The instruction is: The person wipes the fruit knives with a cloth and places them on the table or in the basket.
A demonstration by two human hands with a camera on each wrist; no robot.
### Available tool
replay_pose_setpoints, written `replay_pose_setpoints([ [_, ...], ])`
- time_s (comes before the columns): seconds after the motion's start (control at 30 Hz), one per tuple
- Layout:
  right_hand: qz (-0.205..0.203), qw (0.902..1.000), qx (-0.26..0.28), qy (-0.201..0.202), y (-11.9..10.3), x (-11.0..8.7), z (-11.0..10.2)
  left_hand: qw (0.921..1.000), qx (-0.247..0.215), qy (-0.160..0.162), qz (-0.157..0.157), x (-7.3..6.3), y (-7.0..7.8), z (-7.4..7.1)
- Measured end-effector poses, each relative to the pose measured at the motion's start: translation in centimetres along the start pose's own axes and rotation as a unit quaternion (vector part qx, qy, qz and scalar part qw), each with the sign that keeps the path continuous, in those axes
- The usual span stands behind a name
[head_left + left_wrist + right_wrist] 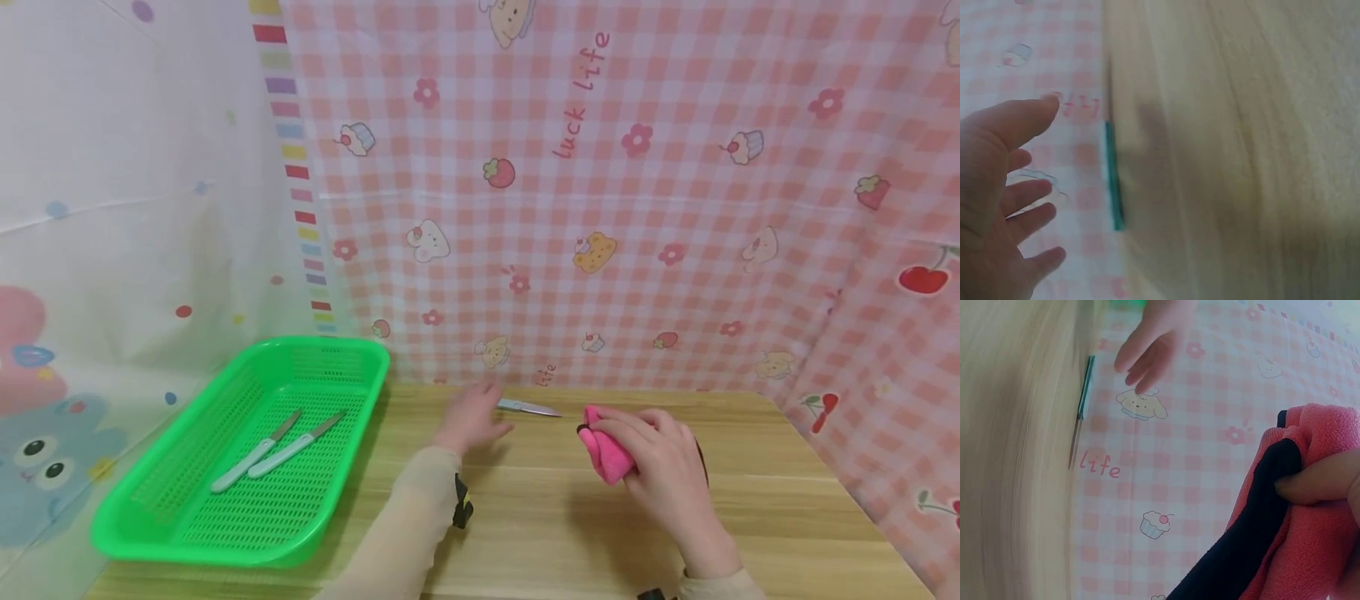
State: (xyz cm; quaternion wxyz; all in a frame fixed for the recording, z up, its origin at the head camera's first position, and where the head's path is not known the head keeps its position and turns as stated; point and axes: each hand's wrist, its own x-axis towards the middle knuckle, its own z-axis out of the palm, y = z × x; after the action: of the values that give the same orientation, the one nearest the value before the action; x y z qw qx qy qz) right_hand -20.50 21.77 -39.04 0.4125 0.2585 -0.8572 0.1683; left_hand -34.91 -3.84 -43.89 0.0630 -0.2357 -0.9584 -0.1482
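A basket [206, 554] with two knives [243, 467] lay left of the left hand [472, 417], which was loosely spread and empty. Another knife [531, 408] lay between the hands, nearer the left. The right hand [663, 467] pinched a pink cloth [609, 458].

Beige slvs [393, 525]; blk wrist pcs [461, 510], L w/ yellow mark [467, 500].

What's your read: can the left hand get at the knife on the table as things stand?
Probably yes: the left hand looks empty and is close to the handle end of the knife, with nothing visible blocking it. The right hand, holding the pink cloth, is off past the knife's tip.
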Motion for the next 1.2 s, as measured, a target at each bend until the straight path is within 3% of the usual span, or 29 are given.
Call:
replay_pose_setpoints([
  [0.2,-0.001,1.0000,-0.003,0.000,0.0,0.1,0.0,0.9996,-0.007,-0.019,-0.019,0.5,-0.2,0.9],
  [0.5,0.003,1.0000,0.001,-0.006,0.1,0.0,0.0,0.9994,0.003,-0.031,-0.015,0.7,-0.1,1.6],
  [1.03,0.001,0.9999,0.004,-0.009,0.1,0.1,0.1,0.9924,0.049,-0.110,-0.023,0.6,0.3,2.3],
  [1.2,0.004,0.9999,0.000,-0.011,0.1,0.0,0.1,0.9926,0.051,-0.107,-0.028,0.7,0.6,2.4],
])
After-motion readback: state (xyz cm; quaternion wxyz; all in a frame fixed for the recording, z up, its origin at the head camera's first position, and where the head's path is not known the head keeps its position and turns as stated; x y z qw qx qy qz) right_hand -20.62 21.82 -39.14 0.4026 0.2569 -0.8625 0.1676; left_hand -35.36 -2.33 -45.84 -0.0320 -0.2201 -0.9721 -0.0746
